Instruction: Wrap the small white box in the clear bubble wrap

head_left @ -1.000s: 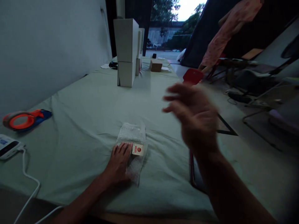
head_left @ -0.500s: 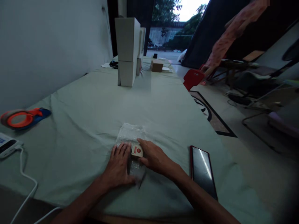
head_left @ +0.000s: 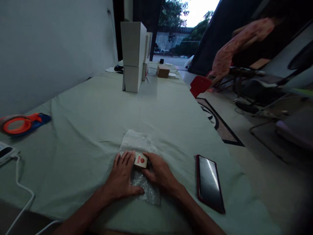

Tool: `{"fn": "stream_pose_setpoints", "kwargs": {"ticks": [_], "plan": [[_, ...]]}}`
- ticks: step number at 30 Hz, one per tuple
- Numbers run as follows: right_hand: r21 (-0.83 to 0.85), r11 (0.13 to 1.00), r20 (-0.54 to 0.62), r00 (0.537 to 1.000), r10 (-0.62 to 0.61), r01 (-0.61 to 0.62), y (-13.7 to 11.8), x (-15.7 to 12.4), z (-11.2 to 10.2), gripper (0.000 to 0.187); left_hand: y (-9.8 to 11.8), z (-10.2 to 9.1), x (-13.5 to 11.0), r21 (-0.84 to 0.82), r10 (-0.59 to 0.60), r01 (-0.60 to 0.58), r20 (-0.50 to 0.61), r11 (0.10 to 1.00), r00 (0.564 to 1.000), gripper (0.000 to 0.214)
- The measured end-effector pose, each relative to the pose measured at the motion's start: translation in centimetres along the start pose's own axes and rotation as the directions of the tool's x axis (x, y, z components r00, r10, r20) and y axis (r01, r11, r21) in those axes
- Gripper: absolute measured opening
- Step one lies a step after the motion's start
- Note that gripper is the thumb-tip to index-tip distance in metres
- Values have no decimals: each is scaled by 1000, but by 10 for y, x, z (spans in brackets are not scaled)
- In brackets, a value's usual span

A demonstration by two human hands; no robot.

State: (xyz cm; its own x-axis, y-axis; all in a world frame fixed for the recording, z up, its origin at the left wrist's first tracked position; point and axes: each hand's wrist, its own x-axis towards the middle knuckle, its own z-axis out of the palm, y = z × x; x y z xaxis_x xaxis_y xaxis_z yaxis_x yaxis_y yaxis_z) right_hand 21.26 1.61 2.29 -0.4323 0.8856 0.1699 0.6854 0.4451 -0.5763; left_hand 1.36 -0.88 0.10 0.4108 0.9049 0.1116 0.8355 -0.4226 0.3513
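A small tan cardboard box [head_left: 141, 160] with a red printed label lies on a sheet of clear bubble wrap [head_left: 137, 139] near the front of the table. My left hand [head_left: 122, 176] rests palm down at the box's left side, its fingers stretched over the wrap and its thumb spread to the right. From the other side my right hand [head_left: 157, 171] holds the box, with the index finger along its far right corner and the thumb at its near right corner. Part of the wrap is hidden beneath both hands.
A phone [head_left: 210, 182] lies right of my hands. An orange and blue tape dispenser [head_left: 23, 124] and a white device [head_left: 7, 153] with a cable are at left. Tall white boxes [head_left: 133, 55] stand farther back. A person [head_left: 234, 49] bends beside a red chair [head_left: 200, 85].
The near end of the bubble wrap has spread out flatter and to the right. My right hand and the box have shifted slightly. The person at right has moved lower.
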Motion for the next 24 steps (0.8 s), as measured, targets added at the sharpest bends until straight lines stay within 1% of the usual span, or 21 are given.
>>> {"fn": "stream_pose_setpoints", "kwargs": {"ticks": [4,10,13,15,17,21,24], "plan": [[9,1000,-9,1000,-12,12,-1,1,-5,50,-2,-3,-1,-20,25,-24,15,1000,1000,127],[-7,1000,27,1000,-8,8,-3,3,-10,48,-6,-6,-1,-31,33,-32,35,999,999,126],[11,1000,48,999,-14,13,1,1,-11,56,-8,-13,-4,-44,40,-37,75,998,996,123],[46,999,57,998,-14,12,4,-2,-15,64,-10,-22,-12,-53,51,-46,94,998,994,116],[91,996,69,998,2,-8,6,-5,-20,69,-12,-33,-24,-30,45,-43,79,999,996,101],[144,989,78,997,16,-27,5,-9,-31,64,-12,-50,-50,9,108,-109,111,994,988,93],[143,989,75,997,18,-28,3,-10,-34,62,-9,-53,-59,34,144,-148,110,988,983,87]]}}
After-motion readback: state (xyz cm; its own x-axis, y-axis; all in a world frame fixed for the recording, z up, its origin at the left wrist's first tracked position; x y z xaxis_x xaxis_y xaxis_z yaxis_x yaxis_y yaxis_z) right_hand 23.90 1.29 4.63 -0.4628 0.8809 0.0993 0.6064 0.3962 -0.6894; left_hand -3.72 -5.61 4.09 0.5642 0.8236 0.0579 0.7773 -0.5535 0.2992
